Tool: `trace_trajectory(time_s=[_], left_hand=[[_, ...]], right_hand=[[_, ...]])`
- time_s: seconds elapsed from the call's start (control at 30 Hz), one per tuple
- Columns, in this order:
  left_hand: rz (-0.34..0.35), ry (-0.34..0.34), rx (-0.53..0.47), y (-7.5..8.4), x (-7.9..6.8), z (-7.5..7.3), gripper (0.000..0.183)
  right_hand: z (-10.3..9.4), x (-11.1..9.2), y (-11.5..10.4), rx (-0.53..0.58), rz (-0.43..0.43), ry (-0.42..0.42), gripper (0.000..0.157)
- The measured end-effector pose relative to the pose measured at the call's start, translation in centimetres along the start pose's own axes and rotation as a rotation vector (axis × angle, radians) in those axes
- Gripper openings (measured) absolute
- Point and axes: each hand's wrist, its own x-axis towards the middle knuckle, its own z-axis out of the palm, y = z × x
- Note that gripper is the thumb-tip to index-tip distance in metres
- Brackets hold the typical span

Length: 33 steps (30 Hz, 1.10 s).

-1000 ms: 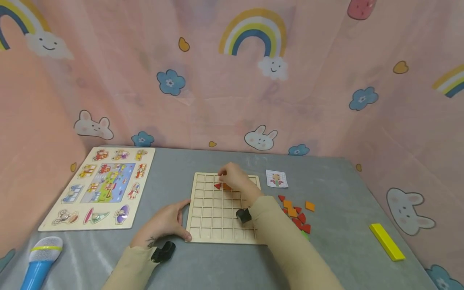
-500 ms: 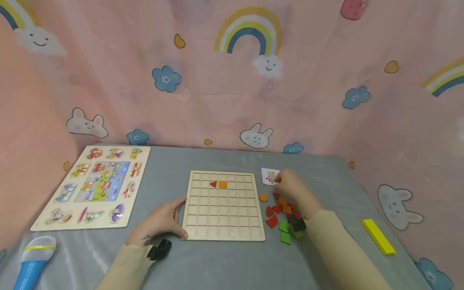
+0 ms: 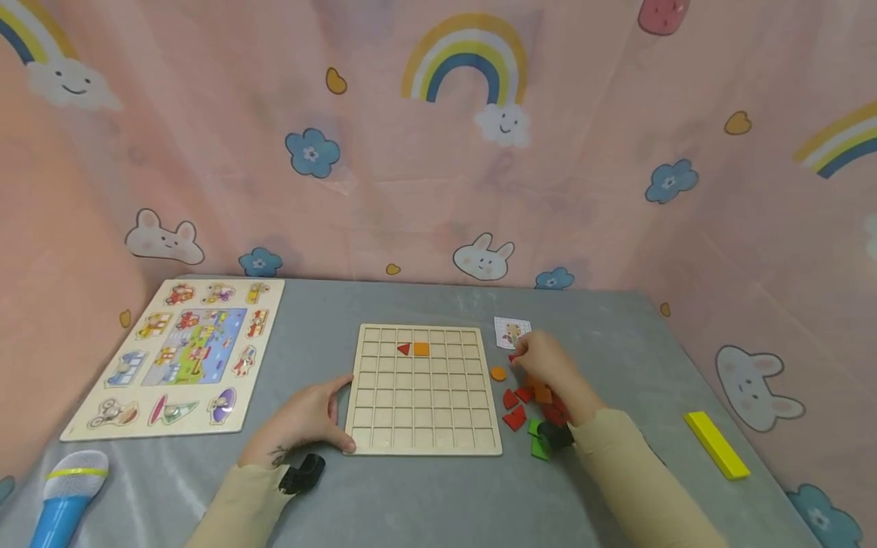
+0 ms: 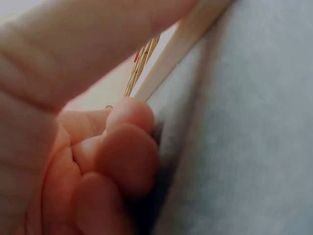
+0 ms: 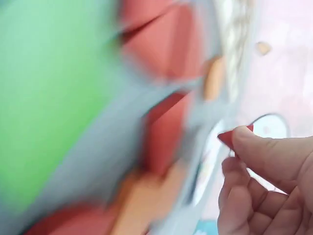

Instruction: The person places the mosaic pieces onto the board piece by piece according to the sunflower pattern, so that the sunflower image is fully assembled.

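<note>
My left hand [image 3: 301, 418] rests at the left side of a wooden grid board [image 3: 425, 417], thumb at the near corner and index finger against the edge. In the left wrist view its other fingers [image 4: 128, 159] curl just beside the board. A red triangle [image 3: 404, 349] and an orange square [image 3: 421, 349] sit side by side in the board's upper cells. Right of the board, my right hand [image 3: 553, 369] pinches a small red triangular piece [image 5: 226, 138] between thumb and finger, over the loose pieces. Close to its fingertips lies a pattern card [image 3: 507, 330].
Loose red pieces [image 3: 515, 418], green squares [image 3: 540, 450] and an orange disc [image 3: 498, 374] lie right of the board, some hidden under the right hand. A picture puzzle [image 3: 263, 365] and toy microphone [image 3: 68, 502] are left. A yellow bar [image 3: 716, 445] lies far right.
My right hand has gone from the board's top cells to the loose pieces and now holds a red triangle. An orange square is left in the grid. The left hand stays at the board.
</note>
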Motion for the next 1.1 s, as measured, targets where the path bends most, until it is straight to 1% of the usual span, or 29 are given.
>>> trace_trajectory(time_s=[0.1,0.2,0.3,0.37,0.47,0.5,0.7,0.8,0.97,1.1], left_hand=[[0.008,0.001,0.001,0.0,-0.1,0.1,0.113],[0.01,0.003,0.005,0.1,-0.1,0.0,0.113],[0.007,0.0,0.008,0.2,-0.2,-0.1,0.113],[0.006,-0.003,0.006,0.2,-0.2,-0.1,0.113],[0.01,-0.006,0.002,0.3,-0.3,-0.1,0.113],[0.01,-0.006,0.0,0.3,-0.3,-0.1,0.113],[0.0,-0.005,0.0,0.1,-0.2,0.1,0.113],[0.0,-0.006,0.003,0.1,-0.2,0.1,0.114],[0.006,-0.009,0.001,0.2,-0.1,0.0,0.114],[0.002,-0.01,0.002,0.1,0.0,0.1,0.116]], right_hand=[[0.3,0.3,-1.7,0.138,-0.049,-0.001,0.011],[1.1,0.8,-4.0,0.283,-0.05,-0.026,0.015],[2.5,1.4,-6.0,0.397,-0.037,-0.043,0.014],[3.3,1.8,-7.1,0.428,-0.036,-0.039,0.012],[4.3,2.4,-8.2,0.414,-0.037,-0.02,0.009],[4.5,2.6,-8.6,0.391,-0.038,-0.013,0.008],[5.0,3.1,-9.7,0.314,-0.009,-0.022,0.01],[4.9,3.0,-9.9,0.285,-0.002,-0.021,0.011],[4.9,3.0,-10.0,0.235,-0.025,-0.007,0.009],[4.8,3.2,-9.5,0.241,-0.048,-0.024,0.012]])
